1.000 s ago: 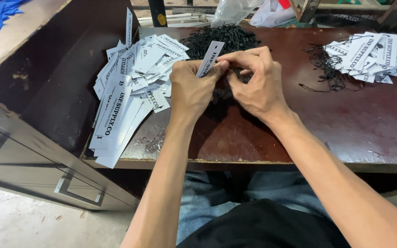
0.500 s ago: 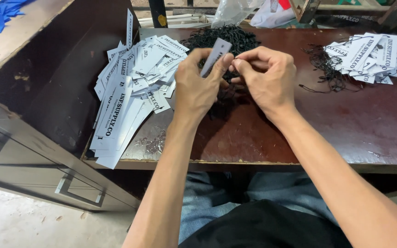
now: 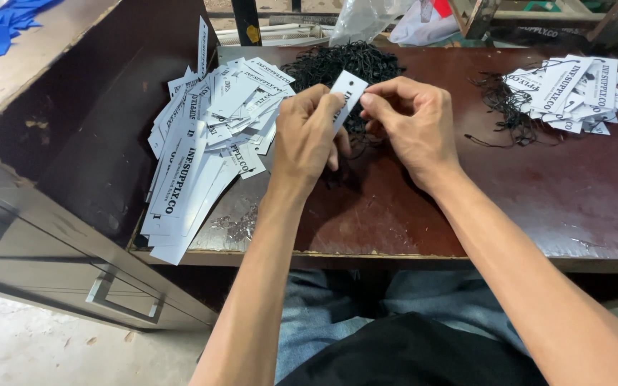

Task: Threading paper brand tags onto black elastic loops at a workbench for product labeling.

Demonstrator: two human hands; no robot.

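Note:
My left hand (image 3: 309,136) pinches a white paper tag (image 3: 347,91) with a small punched hole near its top, held upright above the dark red table (image 3: 538,200). My right hand (image 3: 413,125) sits right beside the tag, fingertips closed at its edge, apparently on a thin black string that is too fine to make out. Behind both hands lies a heap of black strings (image 3: 345,64). A loose pile of white printed tags (image 3: 209,136) spreads out to the left of my left hand.
A second pile of white tags with black strings (image 3: 566,93) lies at the far right of the table. A dark cabinet with drawers (image 3: 59,214) stands at the left, blue pieces (image 3: 1,28) on top. Plastic bags and wooden frames sit behind the table.
Both hands have shifted slightly; the tag now stands more upright between them, its punched hole turned into view, and my right fingertips are closer to its edge.

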